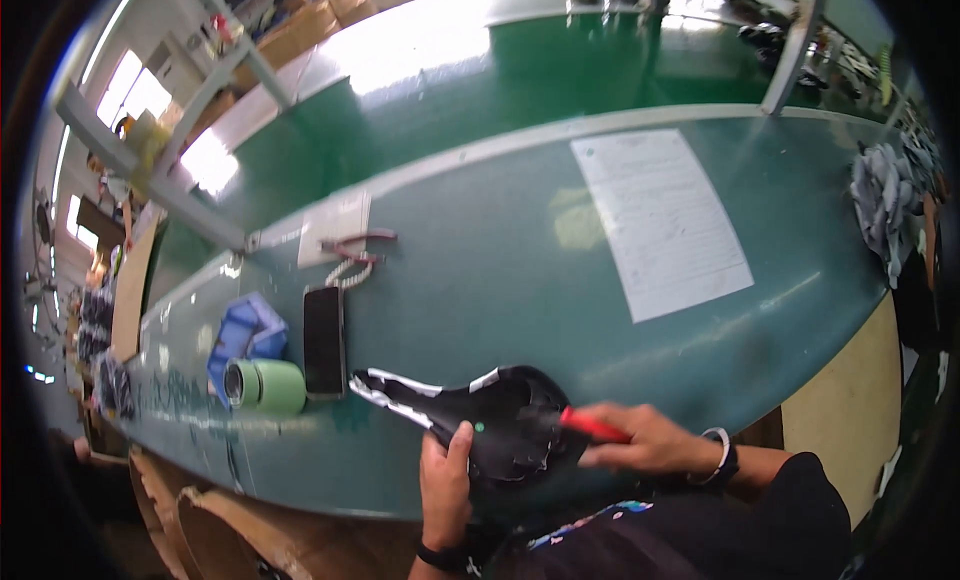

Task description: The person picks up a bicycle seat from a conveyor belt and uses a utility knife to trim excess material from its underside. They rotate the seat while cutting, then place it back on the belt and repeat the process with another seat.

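Observation:
A black bicycle saddle (505, 405) lies underside up at the near edge of the table, its narrow nose pointing left. White strips run along the nose's edges, and a small green dot marks the middle. My left hand (446, 480) grips the saddle's near side, thumb on top and fingers mostly hidden beneath. In my right hand (645, 442) is a red-handled tool (598, 426), its grey tip over the wide rear part of the saddle. Motion blurs that tip, so its exact kind and whether it touches the saddle cannot be made out.
Left of the saddle are a dark phone (323, 342), a green cylindrical container (268, 386) and a blue plastic bin (245, 340). Red-handled pliers (355, 248) and a beaded string (350, 273) lie beyond. A printed sheet (662, 225) lies at right. Grey material (885, 205) hangs far right.

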A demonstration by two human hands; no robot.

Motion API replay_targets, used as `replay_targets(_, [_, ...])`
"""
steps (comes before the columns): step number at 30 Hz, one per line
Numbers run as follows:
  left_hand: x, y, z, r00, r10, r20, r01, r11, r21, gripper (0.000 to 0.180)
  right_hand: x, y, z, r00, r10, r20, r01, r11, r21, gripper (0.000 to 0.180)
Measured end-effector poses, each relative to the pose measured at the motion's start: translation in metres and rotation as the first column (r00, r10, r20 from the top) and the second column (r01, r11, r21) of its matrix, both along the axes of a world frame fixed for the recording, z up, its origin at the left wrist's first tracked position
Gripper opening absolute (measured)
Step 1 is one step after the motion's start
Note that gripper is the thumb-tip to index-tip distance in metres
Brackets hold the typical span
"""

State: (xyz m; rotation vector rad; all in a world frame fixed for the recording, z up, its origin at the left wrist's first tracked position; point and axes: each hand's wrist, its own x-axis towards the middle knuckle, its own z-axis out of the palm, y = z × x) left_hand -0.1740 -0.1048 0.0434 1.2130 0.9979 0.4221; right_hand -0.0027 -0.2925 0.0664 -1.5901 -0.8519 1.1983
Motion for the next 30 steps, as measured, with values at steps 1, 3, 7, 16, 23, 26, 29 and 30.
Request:
replay_targets(1, [-0.006,0.006,0.009,0.911,-0.077,-0.404,0.151,0.976,0.155,0.04,0.004,-0.003,-0.006,0.985,-0.101,0.136,0.09,0.992,0.084,0.05])
replay_targets(3, [-0.01,0.004,0.012,0.898,0.075,-0.434,0.085,0.937,0.34,0.042,0.011,-0.009,-0.014,0.933,-0.177,0.315,0.141,0.981,0.133,0.048])
replay_targets(7, [-0.012,0.027,0.024,0.926,0.026,-0.377,0.285,0.606,0.742,0.049,0.025,-0.011,-0.014,0.769,-0.152,0.621,0.011,0.974,0.225,0.049])
replay_targets(16, [0.051,0.041,0.011,0.705,-0.438,-0.558,0.678,0.189,0.71,0.067,0.049,0.015,-0.012,0.494,-0.007,0.869,-0.238,0.961,0.143,0.057])
replay_targets(23, [0.055,0.042,0.01,0.737,-0.434,-0.519,0.643,0.214,0.735,0.064,0.058,0.032,-0.006,0.418,0.04,0.908,-0.325,0.94,0.108,0.062])
replay_targets(26, [0.054,0.042,0.008,0.744,-0.431,-0.511,0.634,0.213,0.744,0.065,0.06,0.036,-0.002,0.308,0.091,0.947,-0.363,0.931,0.028,0.058])
replay_targets(29, [0.051,0.042,0.006,0.753,-0.43,-0.498,0.62,0.211,0.755,0.064,0.057,0.03,-0.004,0.266,0.163,0.95,-0.395,0.918,-0.046,0.057])
replay_targets(30, [0.051,0.043,0.006,0.752,-0.434,-0.497,0.62,0.209,0.756,0.064,0.053,0.027,-0.005,0.314,0.196,0.929,-0.367,0.928,-0.071,0.061])
